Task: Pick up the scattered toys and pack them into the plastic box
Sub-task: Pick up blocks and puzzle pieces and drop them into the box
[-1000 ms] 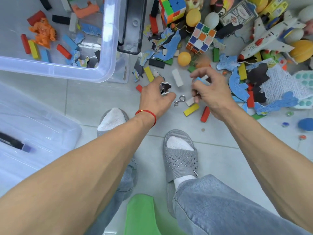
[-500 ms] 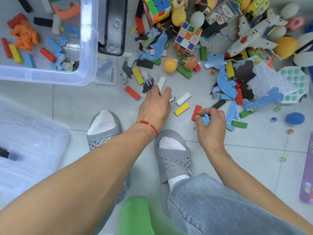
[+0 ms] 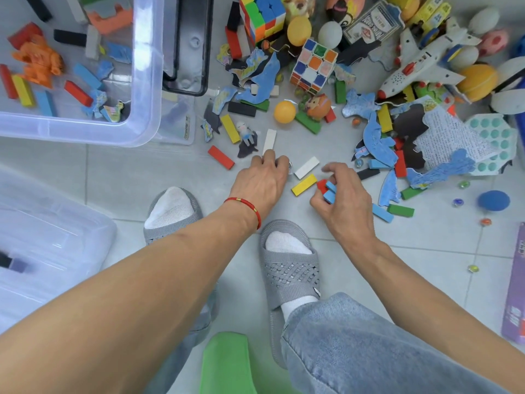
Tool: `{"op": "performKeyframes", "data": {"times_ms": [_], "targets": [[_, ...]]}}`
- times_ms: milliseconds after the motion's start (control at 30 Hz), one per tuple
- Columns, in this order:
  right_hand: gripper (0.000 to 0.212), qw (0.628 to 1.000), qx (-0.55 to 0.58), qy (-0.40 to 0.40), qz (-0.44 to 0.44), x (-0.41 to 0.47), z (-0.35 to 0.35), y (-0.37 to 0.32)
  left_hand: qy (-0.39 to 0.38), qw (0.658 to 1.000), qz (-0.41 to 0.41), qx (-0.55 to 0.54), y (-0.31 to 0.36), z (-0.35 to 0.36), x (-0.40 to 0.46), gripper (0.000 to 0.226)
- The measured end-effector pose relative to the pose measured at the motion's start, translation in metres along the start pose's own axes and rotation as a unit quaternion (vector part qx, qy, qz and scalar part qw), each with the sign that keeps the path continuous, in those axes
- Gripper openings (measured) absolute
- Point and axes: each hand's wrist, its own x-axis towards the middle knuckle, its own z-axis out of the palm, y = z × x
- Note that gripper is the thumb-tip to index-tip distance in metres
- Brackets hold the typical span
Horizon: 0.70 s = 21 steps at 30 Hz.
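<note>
Your right hand [image 3: 345,200] pinches 2 small blue wooden blocks [image 3: 329,191]; left hand [image 3: 262,182] curls, contents unclear. Grab the red block [image 3: 322,184] at 9 o'clock and they'll likely slip.

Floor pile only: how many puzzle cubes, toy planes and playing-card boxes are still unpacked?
Puzzle cubes: 2
Toy plane: 1
Playing-card box: 1
Total: 4

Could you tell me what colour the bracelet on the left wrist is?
Red bracelet with small gold beads; head view.
</note>
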Motion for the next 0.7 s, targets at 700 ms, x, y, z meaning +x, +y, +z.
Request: {"op": "performKeyframes", "data": {"times_ms": [700], "targets": [[0.031, 0.928, -0.286, -0.201, -0.126, 0.055, -0.025, -0.034, 0.154, 0.976, 0.089, -0.124, -0.054, -0.204, -0.080, 0.016]]}}
